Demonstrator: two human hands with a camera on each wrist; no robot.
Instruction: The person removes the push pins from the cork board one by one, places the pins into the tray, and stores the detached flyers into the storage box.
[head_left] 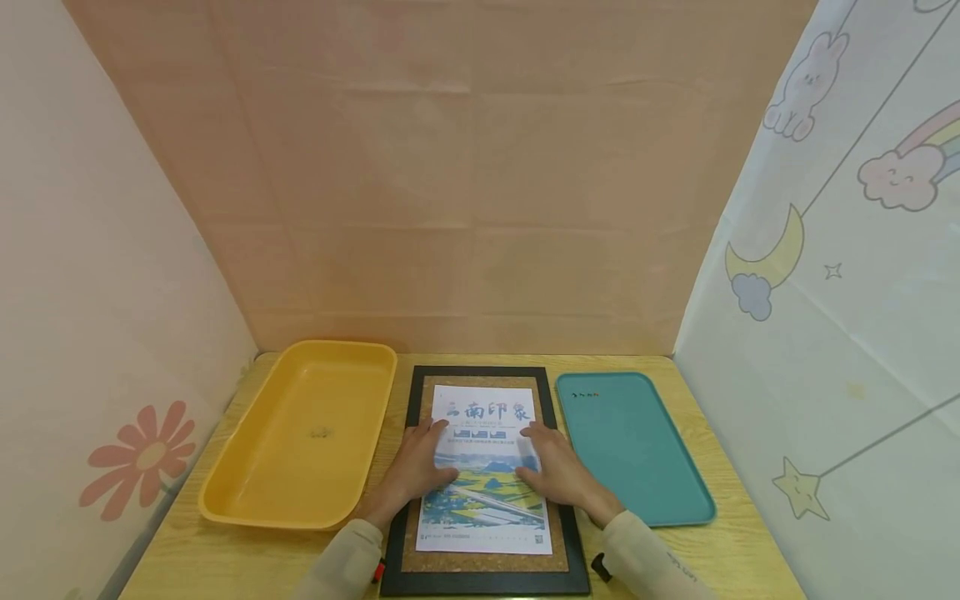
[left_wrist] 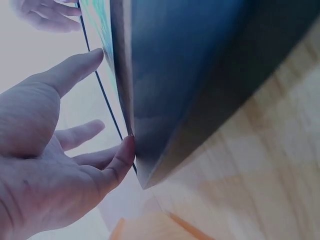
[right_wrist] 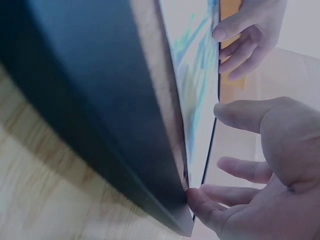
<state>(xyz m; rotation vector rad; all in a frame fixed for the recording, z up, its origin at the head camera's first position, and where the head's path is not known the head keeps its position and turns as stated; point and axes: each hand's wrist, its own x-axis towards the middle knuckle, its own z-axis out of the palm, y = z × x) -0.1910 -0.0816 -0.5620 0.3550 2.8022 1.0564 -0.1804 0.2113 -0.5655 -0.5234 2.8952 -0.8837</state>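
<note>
A printed poster point(head_left: 480, 533) with blue Chinese lettering and a green and blue landscape lies on a black-framed cork board point(head_left: 487, 581). On the poster's left edge rests my left hand point(head_left: 415, 463), fingers fairly straight and thumb pointing inward. My right hand point(head_left: 558, 467) touches the opposite edge in a mirrored pose. Neither grips anything. In the left wrist view, the left hand point(left_wrist: 55, 150) has its fingertips at the board's frame point(left_wrist: 165, 80). The right hand point(right_wrist: 270, 165) likewise lies along the other side of the frame point(right_wrist: 100, 90) in the right wrist view.
Left of the board stands a yellow tray point(head_left: 292, 467) with a small dull patch near its middle. A teal tray point(head_left: 637, 458) lies to the right, with several tiny dark and reddish pieces point(head_left: 585, 395) near its far edge. Cloth walls point(head_left: 465, 183) enclose the wooden table point(head_left: 168, 558).
</note>
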